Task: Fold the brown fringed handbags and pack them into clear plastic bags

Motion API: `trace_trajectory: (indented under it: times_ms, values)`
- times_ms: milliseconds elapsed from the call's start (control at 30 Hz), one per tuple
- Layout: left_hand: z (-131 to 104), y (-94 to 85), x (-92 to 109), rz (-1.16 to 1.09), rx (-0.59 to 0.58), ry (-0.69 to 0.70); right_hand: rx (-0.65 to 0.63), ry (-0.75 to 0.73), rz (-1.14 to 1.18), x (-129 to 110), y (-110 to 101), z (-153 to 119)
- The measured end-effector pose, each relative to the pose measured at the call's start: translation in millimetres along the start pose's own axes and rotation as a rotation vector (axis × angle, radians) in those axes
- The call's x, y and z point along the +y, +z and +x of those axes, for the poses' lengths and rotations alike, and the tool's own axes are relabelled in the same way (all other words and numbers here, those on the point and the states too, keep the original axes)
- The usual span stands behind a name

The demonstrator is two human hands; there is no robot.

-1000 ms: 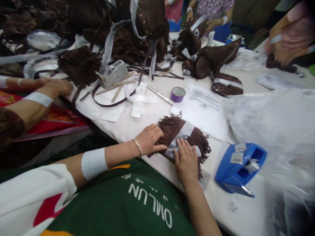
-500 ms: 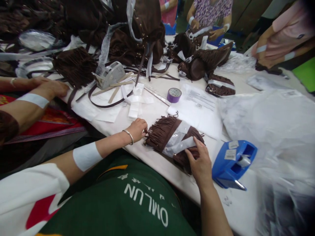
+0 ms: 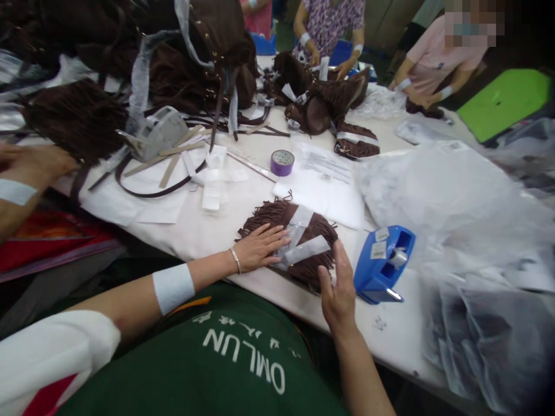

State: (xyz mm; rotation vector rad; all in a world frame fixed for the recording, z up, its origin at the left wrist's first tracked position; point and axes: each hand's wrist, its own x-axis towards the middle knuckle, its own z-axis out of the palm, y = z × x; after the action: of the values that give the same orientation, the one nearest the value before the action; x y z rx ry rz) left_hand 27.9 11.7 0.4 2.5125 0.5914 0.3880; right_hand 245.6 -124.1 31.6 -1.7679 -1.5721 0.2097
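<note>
A brown fringed bag (image 3: 318,227) lies flat on the white table in front of me, with a pale translucent wrap around its middle. One loose-looking strip (image 3: 309,249) of the wrap slants across its right half. My left hand (image 3: 260,249) rests flat on the bag's left part, fingers stretched out and touching the wrap. At the bag's right edge is my right hand (image 3: 339,286), thumb and fingers apart, holding nothing. Just right of that hand stands a blue tape dispenser (image 3: 373,271) with a roll in it.
A purple tape roll (image 3: 281,163) sits on the table beyond the bag, beside a printed sheet (image 3: 332,179). Grey tape gun (image 3: 158,136), straps and brown bags (image 3: 225,52) crowd the left. Plastic bags (image 3: 416,190) cover the right. A co-worker's hand (image 3: 39,164) is at far left; others work opposite.
My left hand has moved from the bag's left edge onto its top and flattened. My right hand has let go of the strip, which now lies down on the bag. The view has shifted right.
</note>
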Motion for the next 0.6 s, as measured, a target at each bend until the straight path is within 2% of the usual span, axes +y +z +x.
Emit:
trace_trajectory:
  times_ms: [133, 167, 233, 300, 367, 467, 533, 600]
  values:
    - [-22, -22.1, -28, 0.032, -0.038, -0.086, -0.189, 0.0, -0.134, 39, -9, -44]
    - [-28, -29.6, -31, 0.052, -0.016, -0.131, -0.188, 0.025, -0.144, 49, -14, -54]
    - [-36, -41.6, -28, 0.104, 0.104, -0.212, -0.133, 0.066, -0.148, 60, -24, -68]
    - [-36, -45.1, -11, 0.136, 0.231, -0.199, -0.065, 0.076, -0.15, 60, -30, -71]
    - [-25, -37.9, 14, 0.102, 0.221, -0.062, -0.06, 0.047, -0.158, 52, -28, -63]
    - [1, -13.2, 47, 0.0, 0.007, 0.162, -0.138, 0.001, -0.187, 42, -14, -45]
    - [14, 2.4, 56, -0.008, -0.081, 0.201, -0.181, 0.008, -0.203, 42, -9, -39]
    - [21, 11.3, 56, 0.001, -0.089, 0.191, -0.2, 0.016, -0.191, 48, -13, -40]
